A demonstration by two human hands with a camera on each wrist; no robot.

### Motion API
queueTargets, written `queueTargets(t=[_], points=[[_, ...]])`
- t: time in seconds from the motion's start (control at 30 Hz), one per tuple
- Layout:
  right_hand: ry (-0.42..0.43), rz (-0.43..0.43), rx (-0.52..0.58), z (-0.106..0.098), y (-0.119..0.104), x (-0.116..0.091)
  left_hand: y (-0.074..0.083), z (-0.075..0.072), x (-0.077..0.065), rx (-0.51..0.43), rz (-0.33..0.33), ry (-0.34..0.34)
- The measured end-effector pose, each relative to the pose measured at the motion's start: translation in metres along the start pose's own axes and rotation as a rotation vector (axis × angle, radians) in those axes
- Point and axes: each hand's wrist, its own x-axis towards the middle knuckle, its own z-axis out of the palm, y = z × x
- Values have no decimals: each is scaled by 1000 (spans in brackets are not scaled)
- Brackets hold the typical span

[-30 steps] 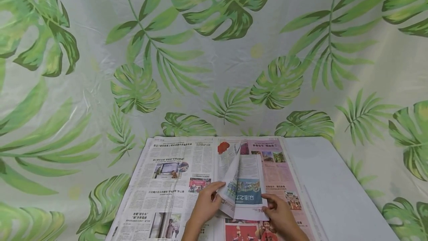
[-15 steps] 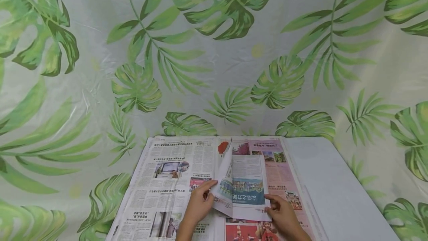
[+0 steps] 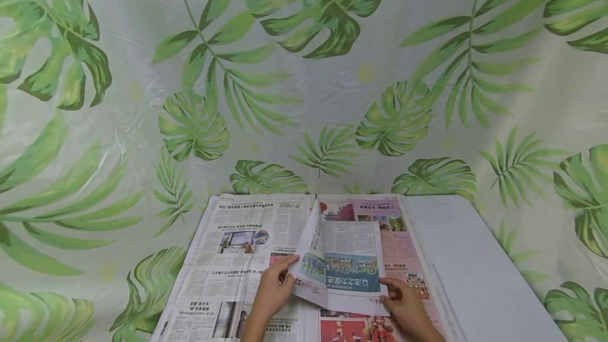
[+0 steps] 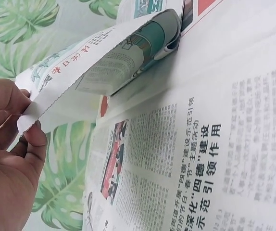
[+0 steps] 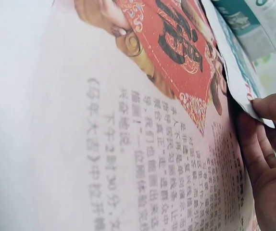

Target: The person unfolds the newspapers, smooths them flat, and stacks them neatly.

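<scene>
Over the open newspaper, I see the left hand pinching the lifted flap of a folded paper, the right hand pinching its right edge.

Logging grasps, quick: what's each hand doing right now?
Left hand: closed, holding the raised left flap of the small newspaper by its edge.
Right hand: closed, holding that newspaper's right side near the lower corner.
</scene>
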Motion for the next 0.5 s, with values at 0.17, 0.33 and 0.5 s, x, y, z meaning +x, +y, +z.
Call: queueTargets(t=[0.17, 0.33, 0.5], points=[[15, 0, -16, -3, 0, -1, -4, -5, -1, -5, -13, 13], [14, 8, -11, -5, 2, -1, -6, -10, 0, -2, -17, 42], [9, 3, -16, -8, 3, -1, -8, -16, -1, 13, -8, 67]])
